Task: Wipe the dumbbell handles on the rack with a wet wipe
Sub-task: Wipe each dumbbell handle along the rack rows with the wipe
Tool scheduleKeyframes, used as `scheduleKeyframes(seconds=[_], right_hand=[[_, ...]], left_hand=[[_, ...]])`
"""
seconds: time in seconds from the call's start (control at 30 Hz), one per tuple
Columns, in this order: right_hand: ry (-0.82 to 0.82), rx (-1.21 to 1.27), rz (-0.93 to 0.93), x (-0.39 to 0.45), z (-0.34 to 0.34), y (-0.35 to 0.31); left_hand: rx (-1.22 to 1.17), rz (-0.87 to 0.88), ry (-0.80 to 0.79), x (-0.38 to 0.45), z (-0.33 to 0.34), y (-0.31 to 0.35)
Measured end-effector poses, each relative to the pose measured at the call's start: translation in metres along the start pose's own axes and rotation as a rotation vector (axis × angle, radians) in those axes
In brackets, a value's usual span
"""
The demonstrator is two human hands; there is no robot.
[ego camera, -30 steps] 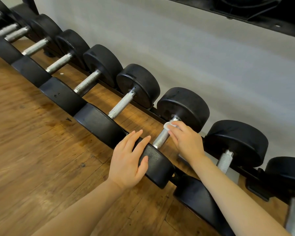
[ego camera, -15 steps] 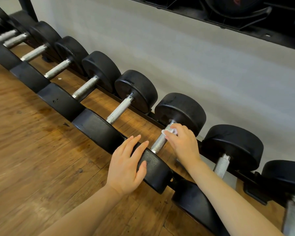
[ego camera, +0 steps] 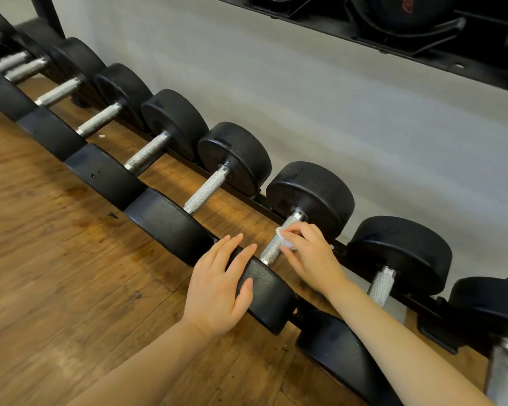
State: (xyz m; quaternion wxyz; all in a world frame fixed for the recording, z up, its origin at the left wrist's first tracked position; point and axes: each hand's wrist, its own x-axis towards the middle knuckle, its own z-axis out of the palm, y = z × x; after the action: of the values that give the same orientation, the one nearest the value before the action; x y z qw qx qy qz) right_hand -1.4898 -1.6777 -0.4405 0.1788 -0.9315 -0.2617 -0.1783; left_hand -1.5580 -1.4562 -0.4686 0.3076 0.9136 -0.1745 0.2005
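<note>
Wooden floor (ego camera: 56, 273) and a grey wall (ego camera: 335, 112) sit behind a long dumbbell rack (ego camera: 440, 317), cut off at both ends. About nine dumbbells show; the far ones blur. Left hand (ego camera: 217, 291) rests flat, fingers straight, on one near black weight (ego camera: 269, 291). Right hand (ego camera: 311, 256) pinches a wet wipe (ego camera: 283, 238), mostly hidden, against that dumbbell's handle (ego camera: 276, 241).

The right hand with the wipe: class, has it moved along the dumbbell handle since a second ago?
Yes. The right hand and wipe slid from beside the far weight head toward the handle's middle.
</note>
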Motion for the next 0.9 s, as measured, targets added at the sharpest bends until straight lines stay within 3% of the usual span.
scheduleKeyframes(seconds=[0.2,0.37,0.53,0.7,0.8,0.9], right_hand=[[0.044,0.085,0.087,0.000,-0.001,0.008],[-0.035,0.179,0.106,-0.005,0.005,0.003],[0.087,0.152,0.231,0.004,0.006,0.005],[-0.032,0.201,0.268,0.001,0.006,0.002],[-0.022,0.151,0.159,-0.002,0.005,0.001],[-0.026,0.244,0.228,-0.003,0.003,0.000]], left_hand=[[-0.005,0.005,0.002,0.000,0.000,0.000],[-0.008,0.010,0.003,0.000,0.001,-0.001],[-0.007,0.015,0.007,0.000,0.002,-0.002],[0.002,0.013,0.012,0.001,0.001,-0.001],[0.003,0.010,0.007,0.001,0.001,-0.001],[0.001,0.008,0.003,0.000,0.001,-0.002]])
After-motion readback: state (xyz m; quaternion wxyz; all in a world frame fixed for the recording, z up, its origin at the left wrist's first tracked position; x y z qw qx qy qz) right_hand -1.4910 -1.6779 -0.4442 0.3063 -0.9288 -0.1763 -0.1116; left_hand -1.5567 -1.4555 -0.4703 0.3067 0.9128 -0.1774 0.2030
